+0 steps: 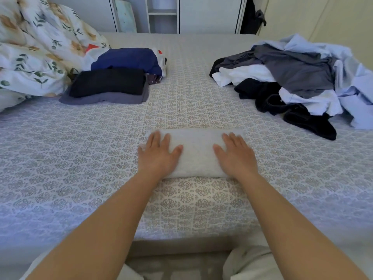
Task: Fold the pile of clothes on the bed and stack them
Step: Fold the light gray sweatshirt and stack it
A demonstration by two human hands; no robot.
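Both hands are lying flat, fingers straight, gripping nothing: the left hand point(158, 153) and right hand point(235, 154) are pressing the ends of a folded white garment point(196, 153) lying on the patterned bedsheet point(80, 158), between the folded stack point(107, 85) and the unfolded clothes pile point(298, 81).

Folded cloth point(196, 153) under both palms was white; bedsheet point(80, 158) around it pale grey-blue, medallion-patterned; duvet point(36, 47) far left floral.

Head-worn camera looks forward and down, close over the bed point(80, 158)
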